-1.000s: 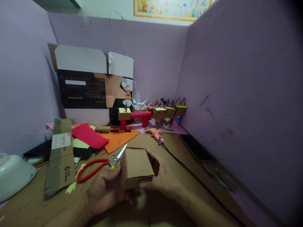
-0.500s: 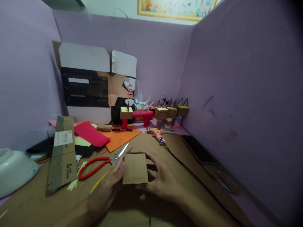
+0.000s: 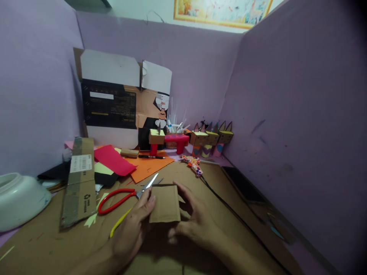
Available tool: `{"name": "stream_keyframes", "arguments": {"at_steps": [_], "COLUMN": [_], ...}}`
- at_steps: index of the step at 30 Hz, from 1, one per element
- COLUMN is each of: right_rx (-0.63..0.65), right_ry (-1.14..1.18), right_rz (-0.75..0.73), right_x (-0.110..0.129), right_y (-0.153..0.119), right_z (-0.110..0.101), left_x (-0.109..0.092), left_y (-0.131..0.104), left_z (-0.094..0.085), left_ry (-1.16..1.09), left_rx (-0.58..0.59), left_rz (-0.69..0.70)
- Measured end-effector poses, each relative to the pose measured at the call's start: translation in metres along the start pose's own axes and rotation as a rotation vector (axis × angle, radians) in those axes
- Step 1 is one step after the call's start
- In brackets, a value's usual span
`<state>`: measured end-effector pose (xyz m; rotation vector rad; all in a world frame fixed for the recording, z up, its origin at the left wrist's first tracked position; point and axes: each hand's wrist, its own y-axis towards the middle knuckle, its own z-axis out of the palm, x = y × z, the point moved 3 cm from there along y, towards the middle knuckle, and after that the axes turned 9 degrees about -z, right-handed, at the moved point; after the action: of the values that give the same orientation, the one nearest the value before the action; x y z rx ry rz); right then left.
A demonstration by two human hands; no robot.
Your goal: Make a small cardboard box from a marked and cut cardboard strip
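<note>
Between my hands is a small cardboard box [image 3: 164, 204], one plain square side facing me. My left hand [image 3: 133, 227] grips its left side, the thumb lying along the edge. Around the right side curve the fingers of my right hand [image 3: 197, 217]; the index fingertip meets the upper right corner, and the thumb sits below the lower edge. Fingers behind the box are partly hidden. Just beyond my left hand lie red-handled scissors [image 3: 117, 198], blades apart. A yellow-handled tool [image 3: 119, 223] is partly covered by that hand.
A glue gun [image 3: 193, 164] with a black cord lies behind the box. Coloured paper [image 3: 114, 160], a taped cardboard strip [image 3: 78, 183] and a white bowl [image 3: 21, 202] are at left. Cardboard animal figures [image 3: 200, 139] line the back, beside an unfolded carton [image 3: 111, 103].
The view has shifted slightly left, so the background sits further right. My right thumb has dropped a little away from the box's lower edge. The box remains between both hands.
</note>
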<state>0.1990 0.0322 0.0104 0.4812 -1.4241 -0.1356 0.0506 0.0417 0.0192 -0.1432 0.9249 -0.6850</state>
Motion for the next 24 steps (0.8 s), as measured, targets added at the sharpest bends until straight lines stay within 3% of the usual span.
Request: {"name": "stream_keyframes", "arguments": {"at_steps": [5,14,18,24], "right_rx": [0.092,0.061,0.086,0.116], "right_ry": [0.076,0.044,0.035,-0.096], "right_rz": [-0.027,0.015,0.075,0.029], "right_x": [0.0045,0.0041,0.006,0.0079], "right_y": [-0.0016,0.0015,0.0041,0.0052], "right_z": [-0.0003,-0.0081,-0.0063,-0.0064], "left_x": [-0.0027,-0.0013,-0.0019,-0.0006], "left_y": [-0.0009,0.0019,0.003,0.0069], "left_z": [-0.0006,0.0016,0.0007,-0.0067], "left_ry": [0.033,0.157,0.198,0.311], "left_rx": [-0.064,0.082,0.039,0.042], "left_rz": [-0.01,-0.015,-0.004,0.036]}}
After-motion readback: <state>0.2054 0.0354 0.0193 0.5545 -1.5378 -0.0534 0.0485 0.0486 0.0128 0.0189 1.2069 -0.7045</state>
